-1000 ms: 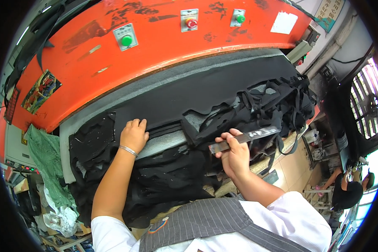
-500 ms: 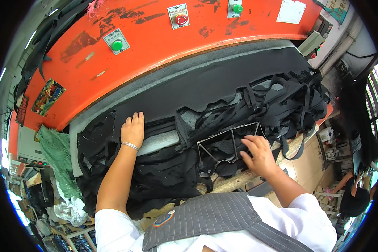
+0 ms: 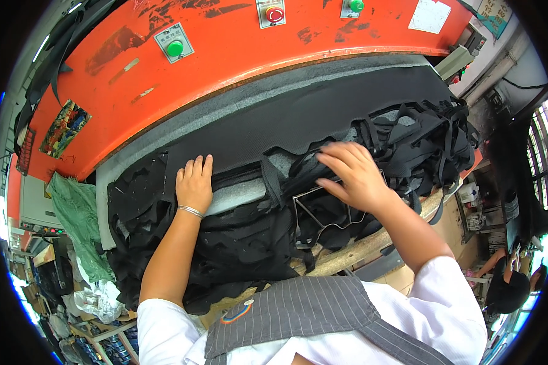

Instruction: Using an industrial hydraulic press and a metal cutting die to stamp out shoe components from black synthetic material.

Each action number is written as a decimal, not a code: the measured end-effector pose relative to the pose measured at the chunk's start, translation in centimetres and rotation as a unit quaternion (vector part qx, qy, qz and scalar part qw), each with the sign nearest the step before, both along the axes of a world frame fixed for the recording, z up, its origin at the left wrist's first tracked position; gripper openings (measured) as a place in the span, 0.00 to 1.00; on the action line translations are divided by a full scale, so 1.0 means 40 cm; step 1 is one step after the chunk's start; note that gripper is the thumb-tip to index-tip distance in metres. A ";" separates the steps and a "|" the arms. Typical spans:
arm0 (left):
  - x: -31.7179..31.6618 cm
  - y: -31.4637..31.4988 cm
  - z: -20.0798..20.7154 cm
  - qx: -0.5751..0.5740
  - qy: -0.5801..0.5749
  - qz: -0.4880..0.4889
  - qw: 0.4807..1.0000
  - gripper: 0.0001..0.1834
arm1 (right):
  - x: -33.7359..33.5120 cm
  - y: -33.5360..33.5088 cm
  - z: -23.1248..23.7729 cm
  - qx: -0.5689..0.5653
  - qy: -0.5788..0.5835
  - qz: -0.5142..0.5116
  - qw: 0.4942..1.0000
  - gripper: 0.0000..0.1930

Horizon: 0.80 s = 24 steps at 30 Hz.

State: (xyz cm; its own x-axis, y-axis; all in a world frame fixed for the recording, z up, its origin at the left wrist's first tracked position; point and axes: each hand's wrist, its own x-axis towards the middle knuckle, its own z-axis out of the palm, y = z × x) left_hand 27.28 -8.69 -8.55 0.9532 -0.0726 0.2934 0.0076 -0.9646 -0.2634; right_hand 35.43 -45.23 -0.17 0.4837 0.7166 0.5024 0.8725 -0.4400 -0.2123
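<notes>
below the orange machine front [image 3: 237, 45], a black sheet [image 3: 274, 125] stretches across a pale grey pad [image 3: 243, 198], its near edge under the left hand [image 3: 194, 185]. that hand lies palm down, fingers extended and slightly apart, a silver bracelet [image 3: 190, 211] at the wrist. the right hand [image 3: 360, 177], a little blurred, is spread, its thumb well away from the fingers; whether it touches the black strips below it i cannot tell. a thin metal frame [image 3: 320, 227] lies between the hands, nearer the right one, just below and to the left of its thumb; the right hand and forearm hide part of it. the frame rests among black scraps [image 3: 237, 249], near the wooden edge of the counter [image 3: 341, 255]. more tangled black strips [image 3: 432, 134] heap up beyond the right hand, along the sheet's right end.
</notes>
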 end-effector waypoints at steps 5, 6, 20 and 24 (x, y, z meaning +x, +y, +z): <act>0.002 -0.015 0.002 -0.010 -0.055 -0.030 0.998 0.33 | 0.176 0.200 -0.105 -0.132 -0.044 -0.008 0.990 0.46; 0.001 -0.017 0.009 -0.013 -0.041 -0.016 0.999 0.32 | 0.198 0.227 -0.114 -0.205 -0.039 -0.017 0.978 0.49; 0.021 -0.014 -0.001 -0.054 0.002 0.016 0.998 0.31 | 0.300 0.278 -0.123 -0.315 0.049 0.045 0.947 0.45; 0.015 -0.010 -0.042 -0.047 0.022 0.020 0.998 0.33 | 0.288 0.281 -0.129 -0.312 -0.006 0.053 0.949 0.36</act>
State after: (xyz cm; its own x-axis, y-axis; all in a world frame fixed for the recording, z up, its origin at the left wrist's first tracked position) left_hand 27.89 -9.11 -10.22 0.9668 -0.0080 0.2552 0.0375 -0.9842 -0.1730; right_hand 46.96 -33.97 -5.34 0.3890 0.9207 -0.0302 0.9197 -0.3863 0.0704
